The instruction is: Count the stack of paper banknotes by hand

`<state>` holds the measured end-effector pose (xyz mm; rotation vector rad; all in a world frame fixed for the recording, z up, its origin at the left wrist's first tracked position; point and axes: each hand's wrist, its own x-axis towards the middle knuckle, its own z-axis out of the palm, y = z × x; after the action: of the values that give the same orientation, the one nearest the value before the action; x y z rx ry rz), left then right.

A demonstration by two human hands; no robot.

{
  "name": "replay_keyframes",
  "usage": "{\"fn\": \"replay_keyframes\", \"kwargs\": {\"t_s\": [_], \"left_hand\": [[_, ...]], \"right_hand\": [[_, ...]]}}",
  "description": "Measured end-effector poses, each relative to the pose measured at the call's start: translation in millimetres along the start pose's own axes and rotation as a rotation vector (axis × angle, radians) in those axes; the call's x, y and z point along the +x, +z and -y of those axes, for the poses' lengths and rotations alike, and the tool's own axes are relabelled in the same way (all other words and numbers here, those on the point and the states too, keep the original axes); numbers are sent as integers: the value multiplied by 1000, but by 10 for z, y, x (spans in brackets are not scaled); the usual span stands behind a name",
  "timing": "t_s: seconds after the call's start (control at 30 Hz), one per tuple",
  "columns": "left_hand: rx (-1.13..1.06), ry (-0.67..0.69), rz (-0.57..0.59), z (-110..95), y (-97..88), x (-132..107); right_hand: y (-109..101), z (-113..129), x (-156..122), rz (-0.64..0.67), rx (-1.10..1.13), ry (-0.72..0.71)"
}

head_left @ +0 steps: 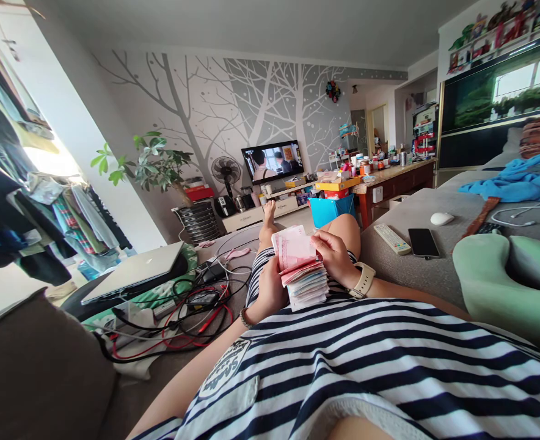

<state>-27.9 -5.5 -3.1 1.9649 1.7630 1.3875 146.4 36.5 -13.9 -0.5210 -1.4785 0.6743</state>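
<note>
Above my lap, my left hand (270, 286) and my right hand (335, 255) both grip a thick stack of layered slips (306, 286). Its uppermost sheet, a pale pink printed leaf (294, 245), stands up from the rest. Below it the edges fan out in pink, bluish and white layers. The fingers of my left hand wrap around the left side of the stack, partly hidden behind it. My right thumb and fingers pinch the pink leaf at its right edge. What kind of slips these are, I cannot tell for sure.
On the sofa to the right are a remote control (391, 238), a phone (424, 243), a white mouse (441, 219) and a green neck pillow (485, 275). Tangled cables (197, 305) and a laptop (135, 272) lie to the left. A blue bin (329, 211) stands ahead.
</note>
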Motion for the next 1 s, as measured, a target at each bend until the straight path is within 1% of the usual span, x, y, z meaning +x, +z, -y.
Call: {"fn": "replay_keyframes", "kwargs": {"t_s": [0.2, 0.33, 0.5, 0.73, 0.87, 1.0], "left_hand": [[-45, -1, 19, -52, -3, -12], [-30, 20, 23, -43, -12, -16], [-11, 10, 9, -38, -19, -7], [68, 30, 38, -7, -25, 9], [59, 14, 38, -14, -22, 7], [55, 28, 29, -32, -38, 0]], "right_hand": [[4, 27, -12, 0, 3, 3], [6, 33, -12, 1, 11, 3], [1, 40, -6, 7, 5, 9], [2, 33, -6, 8, 9, 3], [3, 30, -10, 7, 21, -2], [-5, 42, -9, 18, 27, 5]]}}
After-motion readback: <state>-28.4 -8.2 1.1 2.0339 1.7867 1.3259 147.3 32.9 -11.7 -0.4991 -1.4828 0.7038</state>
